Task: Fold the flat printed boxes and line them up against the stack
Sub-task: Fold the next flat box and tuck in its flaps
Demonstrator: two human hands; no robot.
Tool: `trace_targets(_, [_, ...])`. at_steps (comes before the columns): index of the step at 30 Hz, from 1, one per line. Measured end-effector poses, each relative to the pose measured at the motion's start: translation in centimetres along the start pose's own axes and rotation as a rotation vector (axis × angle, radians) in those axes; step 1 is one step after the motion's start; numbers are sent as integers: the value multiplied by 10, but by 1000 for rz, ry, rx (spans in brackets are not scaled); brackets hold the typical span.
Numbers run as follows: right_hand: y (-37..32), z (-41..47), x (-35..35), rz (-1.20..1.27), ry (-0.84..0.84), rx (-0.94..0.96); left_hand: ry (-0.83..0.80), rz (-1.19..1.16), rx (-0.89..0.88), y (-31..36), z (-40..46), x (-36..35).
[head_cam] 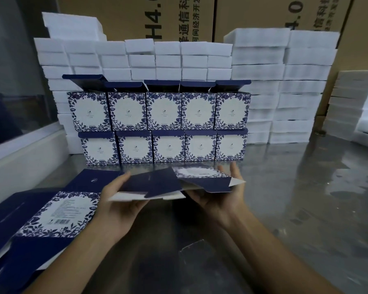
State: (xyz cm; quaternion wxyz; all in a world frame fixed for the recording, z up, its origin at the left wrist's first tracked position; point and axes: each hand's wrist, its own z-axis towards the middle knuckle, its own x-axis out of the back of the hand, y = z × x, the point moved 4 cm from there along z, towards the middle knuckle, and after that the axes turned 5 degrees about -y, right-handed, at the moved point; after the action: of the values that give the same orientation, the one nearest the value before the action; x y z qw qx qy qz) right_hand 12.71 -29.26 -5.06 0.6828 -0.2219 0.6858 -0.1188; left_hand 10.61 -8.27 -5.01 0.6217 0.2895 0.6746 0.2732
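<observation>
Above the near middle of the steel surface [285,187], both hands hold one flat box [170,184] level, partly opened, its navy flaps spread and a patterned panel at its far right end. The left hand [119,200] takes the box's left end, thumb on top and fingers curled beneath it, so that grip is closed on the card. The right hand [223,194] supports the right end from below, palm up, its fingers extended along the far edge and nearly straight; that grip is open, carrying rather than pinching.

At near left lies a pile of flat boxes [57,215], blue floral print and barcode facing up, overlapping one another on the surface. Farther off, in the middle, ten folded boxes [164,128] stand in two rows of five, one row upon the other, their printed fronts facing the camera and the top row's lids raised. They stand against a stack of white foam blocks [263,66], which runs from left to right behind them. Brown cartons [136,18] with printed lettering rise behind the foam.
</observation>
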Motion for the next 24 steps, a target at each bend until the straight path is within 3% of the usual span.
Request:
trace_targets(2, [-2,1,-3,-57,12,60,-15,6,-20,2,-2,-2])
trace_targets(7, [5,-10,-19,-307,-73,86,-311,26,29,-4,-8,-20])
trace_targets(9, [15,-16,-31,-499,-163,74,-404,74,20,-6,-11,-27])
trace_targets(13, [22,-22,-35,-952,-329,298,-491,162,-33,-7,-12,-30])
trace_targets(18, [21,-24,-31,-1058,-442,381,-554,445,-130,-6,-17,-28])
trace_targets(24, [5,-15,-25,-891,-189,364,-361,713,-295,-6,-10,-18])
